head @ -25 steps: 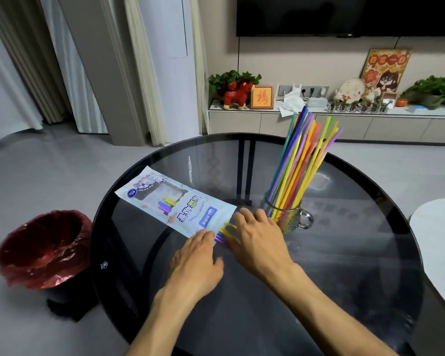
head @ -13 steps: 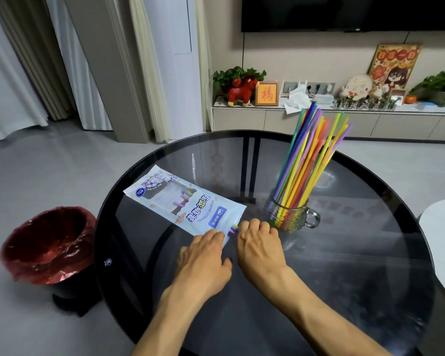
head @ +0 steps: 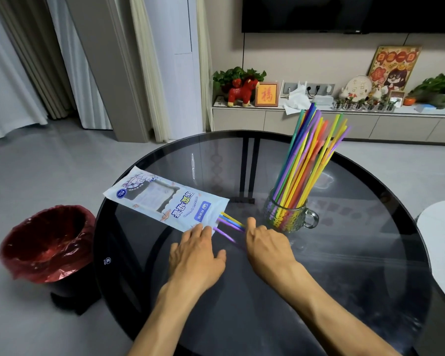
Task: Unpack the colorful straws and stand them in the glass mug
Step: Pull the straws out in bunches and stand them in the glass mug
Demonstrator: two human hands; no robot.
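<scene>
1. Round dark glass table (head: 344, 265). Taking the tabletop as a clock face with 6 o'clock at the person's edge, the work sits near the centre, slightly toward 9 o'clock.
2. Glass mug (head: 287, 218), just toward 3 o'clock from centre, handle pointing to 3 o'clock. It holds a large bunch of straws (head: 306, 160): yellow, orange, purple, blue, green. They stand in the mug, leaning and fanning toward 1 o'clock, tips well above the rim.
3. Straw packet (head: 165, 201) lies flat toward 9 o'clock from centre, long axis running 10 to 4 o'clock, open end at the 4 o'clock end. Its clear window shows no straws.
4. A few loose straws (head: 231, 223), yellow, blue and purple, stick out of the packet's open end toward 4 o'clock, low over the glass.
5. Left hand (head: 198, 255): fingers extended, fingertips pressing the packet's open end flat. Holds nothing.
6. Right hand (head: 267, 245): back up, fingers curled under out of sight, thumb forward. The loose straws' near ends run in under it; it appears to grip them.
7. Off the table at 9 o'clock: black bin with red liner (head: 46, 242) on the floor. Contents cannot be made out.
</scene>
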